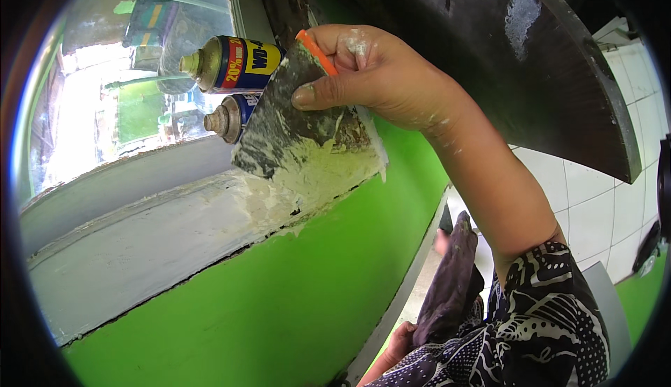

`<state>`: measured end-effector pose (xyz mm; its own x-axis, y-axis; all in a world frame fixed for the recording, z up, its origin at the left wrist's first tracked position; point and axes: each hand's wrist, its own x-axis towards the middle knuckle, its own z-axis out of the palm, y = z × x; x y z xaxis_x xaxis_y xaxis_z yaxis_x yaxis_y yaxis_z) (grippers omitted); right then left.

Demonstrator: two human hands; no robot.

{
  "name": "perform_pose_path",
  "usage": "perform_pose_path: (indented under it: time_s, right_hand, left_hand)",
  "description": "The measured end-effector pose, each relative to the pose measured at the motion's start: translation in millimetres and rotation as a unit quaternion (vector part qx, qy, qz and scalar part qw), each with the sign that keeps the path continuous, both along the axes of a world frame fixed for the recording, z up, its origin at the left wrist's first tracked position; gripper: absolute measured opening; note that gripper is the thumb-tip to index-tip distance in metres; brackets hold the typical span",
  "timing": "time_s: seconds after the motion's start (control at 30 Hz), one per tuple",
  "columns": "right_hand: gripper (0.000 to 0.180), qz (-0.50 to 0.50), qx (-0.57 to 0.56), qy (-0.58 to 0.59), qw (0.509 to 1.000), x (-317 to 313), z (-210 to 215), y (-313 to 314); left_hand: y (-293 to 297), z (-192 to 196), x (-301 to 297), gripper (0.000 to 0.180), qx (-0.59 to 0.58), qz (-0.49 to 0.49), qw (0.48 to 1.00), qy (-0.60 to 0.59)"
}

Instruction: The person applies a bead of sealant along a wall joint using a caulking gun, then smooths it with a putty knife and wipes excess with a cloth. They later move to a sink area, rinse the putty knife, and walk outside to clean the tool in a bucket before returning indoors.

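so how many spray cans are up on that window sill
2. A blue and yellow spray can lies above a second spray can, whose body sits partly behind the putty knife. More could be hidden behind the blade.

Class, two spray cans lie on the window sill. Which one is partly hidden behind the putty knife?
The lower can, with the blue body. The putty knife in the right hand covers most of it, while the upper yellow-and-blue can shows almost whole.
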<state>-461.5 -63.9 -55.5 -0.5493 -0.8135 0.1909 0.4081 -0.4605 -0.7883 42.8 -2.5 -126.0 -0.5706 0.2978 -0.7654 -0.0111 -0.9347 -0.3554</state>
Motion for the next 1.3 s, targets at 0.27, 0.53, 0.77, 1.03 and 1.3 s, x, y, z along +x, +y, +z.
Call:
perform_pose_path:
  time_s: [0.27,0.53,0.77,1.03,1.3]
  right_hand:
    - [0.028,-0.155,-0.083,-0.219,0.96,23.0,-25.7,39.2]
    - [0.046,-0.257,-0.051,-0.259,0.93,95.2,6.2,78.7]
    - [0.044,-0.247,0.1,-0.048,0.963,70.3,-2.7,110.0]
    - [0.085,-0.075,0.154,0.014,0.985,52.8,38.5,142.8]
    - [0.054,-0.154,0.181,0.129,0.963,42.6,44.3,133.9]
  left_hand:
    - [8.8,-8.2,-5.0,0.036,0.029,0.048,0.998,0.022]
    - [0.1,-7.2,-14.4,0.041,0.002,-0.048,0.999,-0.016]
    - [3.8,-22.0,10.4,0.047,-0.103,-0.178,0.972,-0.117]
    - [-4.9,-2.5,-24.8,0.052,-0.019,-0.147,0.988,-0.035]
    - [-6.9,11.7,-42.9,0.052,0.006,-0.124,0.992,-0.017]
